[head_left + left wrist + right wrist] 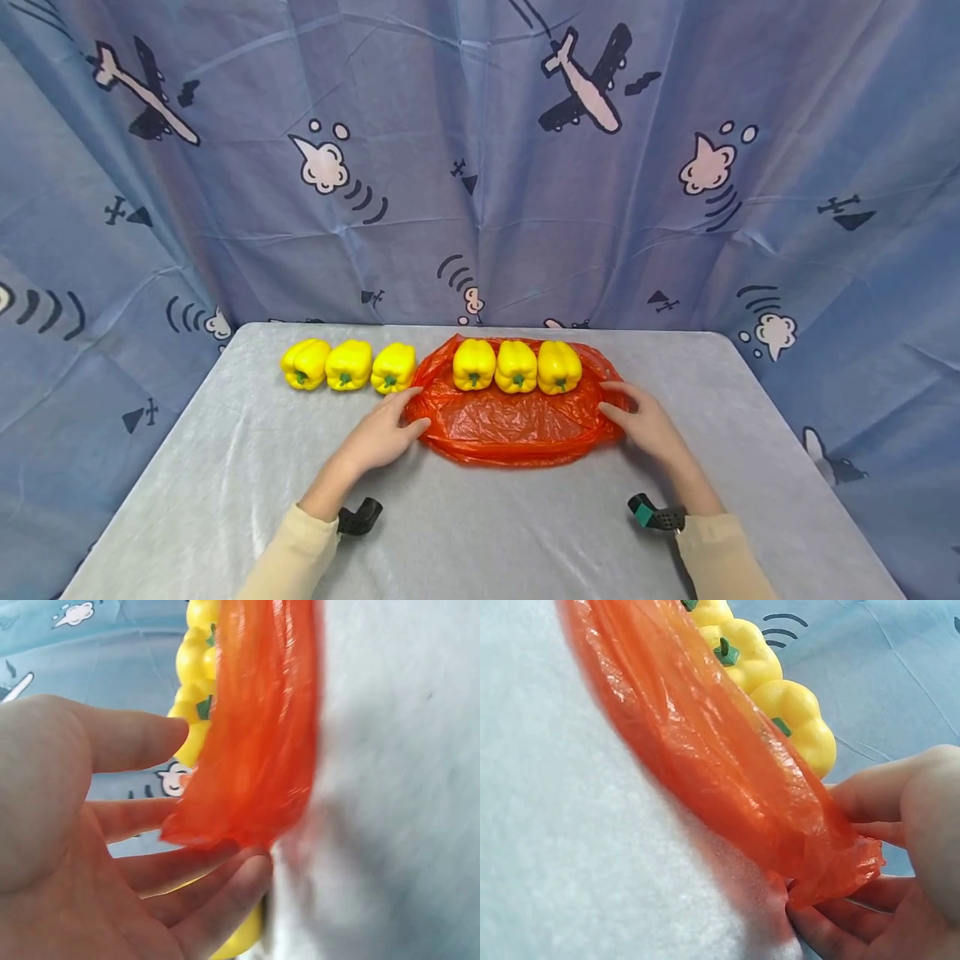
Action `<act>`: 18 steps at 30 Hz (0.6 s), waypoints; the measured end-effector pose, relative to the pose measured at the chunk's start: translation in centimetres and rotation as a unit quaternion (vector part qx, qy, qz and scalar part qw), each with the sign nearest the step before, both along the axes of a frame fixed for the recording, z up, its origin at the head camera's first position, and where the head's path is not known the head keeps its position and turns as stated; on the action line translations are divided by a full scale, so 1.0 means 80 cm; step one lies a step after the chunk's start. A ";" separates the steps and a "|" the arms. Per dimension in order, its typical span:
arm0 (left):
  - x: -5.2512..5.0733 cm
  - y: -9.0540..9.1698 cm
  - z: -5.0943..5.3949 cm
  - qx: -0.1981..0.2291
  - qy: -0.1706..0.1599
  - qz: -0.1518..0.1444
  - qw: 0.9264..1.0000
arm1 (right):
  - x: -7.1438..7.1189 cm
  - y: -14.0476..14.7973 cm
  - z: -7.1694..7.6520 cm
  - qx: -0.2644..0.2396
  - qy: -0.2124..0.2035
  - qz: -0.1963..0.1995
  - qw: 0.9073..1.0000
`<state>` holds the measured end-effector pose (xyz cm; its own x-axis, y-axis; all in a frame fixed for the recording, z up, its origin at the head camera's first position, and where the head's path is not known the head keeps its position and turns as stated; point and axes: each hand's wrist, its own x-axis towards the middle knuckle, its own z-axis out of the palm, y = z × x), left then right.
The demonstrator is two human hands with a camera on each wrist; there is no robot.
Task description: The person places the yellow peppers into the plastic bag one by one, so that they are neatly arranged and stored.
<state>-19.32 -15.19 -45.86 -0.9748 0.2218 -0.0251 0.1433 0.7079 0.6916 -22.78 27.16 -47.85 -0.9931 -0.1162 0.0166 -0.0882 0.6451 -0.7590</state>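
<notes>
While touching bag (502,435) with left hand (382,433) at nine o'clock, right hand (651,423) at three, fingers wide, seems to be settling it, next likely needing a pinch.

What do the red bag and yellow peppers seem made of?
The red bag looks like thin, glossy plastic film: it is crinkled and partly see-through. The yellow peppers look smooth and softly shiny, evenly coloured, perhaps moulded plastic or foam; real ones can't be ruled out.

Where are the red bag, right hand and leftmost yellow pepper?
Red bag (510,453): head view, near rim.
Right hand (651,423): head view, middle of the hand.
Leftmost yellow pepper (305,358): head view, body above the stem.
</notes>
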 end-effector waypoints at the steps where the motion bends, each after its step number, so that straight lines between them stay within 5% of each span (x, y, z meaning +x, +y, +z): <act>1: 0.000 -0.001 0.003 -0.010 0.002 -0.002 1.000 | 0.000 0.000 0.001 0.002 -0.003 0.000 1.000; 8: 0.002 -0.015 0.023 -0.061 0.030 -0.001 0.998 | -0.001 -0.003 0.002 0.014 -0.017 -0.001 1.000; 18: -0.009 -0.049 0.045 -0.056 0.112 0.010 0.992 | 0.001 -0.003 0.006 0.009 -0.014 0.008 1.000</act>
<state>-20.04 -19.07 -42.27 -0.9626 0.2112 0.1699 0.2707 0.7821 0.5613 -22.68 26.90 -47.38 -0.9912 -0.1314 -0.0140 -0.0766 0.6578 -0.7493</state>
